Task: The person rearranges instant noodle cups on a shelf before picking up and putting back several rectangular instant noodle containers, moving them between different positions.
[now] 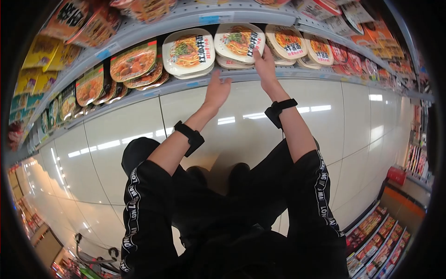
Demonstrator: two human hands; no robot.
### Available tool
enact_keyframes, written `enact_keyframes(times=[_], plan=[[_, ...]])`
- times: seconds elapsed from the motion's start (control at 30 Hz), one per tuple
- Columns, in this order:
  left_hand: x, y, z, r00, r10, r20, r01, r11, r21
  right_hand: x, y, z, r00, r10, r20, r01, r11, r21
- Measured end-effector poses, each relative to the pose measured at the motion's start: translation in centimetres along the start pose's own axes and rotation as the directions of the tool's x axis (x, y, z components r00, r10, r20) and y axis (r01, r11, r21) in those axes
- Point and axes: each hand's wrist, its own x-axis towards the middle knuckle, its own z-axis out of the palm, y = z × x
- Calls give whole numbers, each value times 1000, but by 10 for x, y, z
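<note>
My right hand [265,68] is at the right edge of a white instant noodle bowl [239,43], its thumb by the lid's corner and its fingers along the side. This bowl sits on top of another white one on the bottom shelf. My left hand [218,91] is open just in front of the shelf edge, thumb apart from the fingers, and holds nothing. Close above it stands a second white noodle bowl [188,52], also stacked. More pale bowls [285,43] with noodle pictures stand to the right of my right hand.
Red-orange noodle bowls [134,63] line the shelf on the left. An upper shelf edge [218,18] runs above the row, with more packages over it. Tiled floor [353,109] lies below my arms. A display of packets [378,237] stands at the lower right.
</note>
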Motion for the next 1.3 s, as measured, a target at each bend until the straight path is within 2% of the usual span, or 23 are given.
enact_keyframes(times=[0.07, 0.1, 0.13, 0.2, 0.23, 0.33, 0.4, 0.47, 0.53, 0.6, 0.67, 0.73, 0.8, 0.87, 0.9, 0.97, 1.07, 1.3], plan=[[0, 0, 1, 998, 59, -33, -64, 982, -178, 5, 3, -3, 995, -103, 20, 104, 991, -89], [3, 1, -2, 994, 102, 35, -95, 982, -165, 9, 7, -4, 993, -114, -1, 112, 981, -159], [5, 2, -2, 992, 109, 62, -99, 984, -149, 14, 11, -5, 993, -111, -32, 105, 983, -153], [5, 5, 1, 993, 119, -18, -120, 972, -201, 16, 16, -5, 988, -146, -47, 128, 955, -266], [3, 9, 1, 993, 120, -4, -118, 971, -210, 17, 16, -5, 989, -131, -69, 105, 949, -299], [5, 12, 3, 991, 134, 16, -129, 976, -177, 21, 21, -10, 992, -122, -37, 113, 973, -200], [10, 10, 4, 988, 148, 33, -139, 972, -189, 21, 18, -15, 988, -150, -26, 140, 964, -226], [15, 8, 7, 987, 156, 42, -145, 968, -204, 16, 16, -19, 993, -118, -19, 107, 950, -295], [19, 6, 9, 974, 224, 20, -211, 942, -262, 13, 13, -22, 996, -91, -20, 81, 949, -306], [24, 8, 11, 977, 210, 14, -196, 933, -303, 10, 15, -20, 998, -65, -22, 54, 947, -318], [25, 11, 12, 980, 197, 11, -181, 921, -344, 3, 15, -14, 998, 67, -3, -67, 988, -141], [24, 19, 11, 993, 113, 28, -90, 896, -435, -6, 12, -13, 993, 105, 57, -99, 991, -95], [23, 20, 13, 994, 112, 19, -91, 882, -462, -7, 2, -15, 984, 139, 116, -134, 990, -49], [24, 18, 13, 994, 110, 10, -91, 867, -490, -4, -5, -23, 933, 281, 224, -284, 959, -20], [28, 14, 11, 993, 117, 22, -89, 849, -522, -3, -4, -25, 933, 282, 225, -285, 958, -20], [27, 12, 10, 992, 124, 33, -86, 831, -550, -1, -3, -27, 930, 290, 227, -317, 944, 92], [21, 20, 12, 991, 134, 31, -93, 818, -568, -2, -9, -26, 928, 320, 192, -347, 929, 130], [18, 31, 10, 988, 150, 25, -114, 842, -527, 0, -27, -22, 920, 341, 192, -362, 928, 85]])
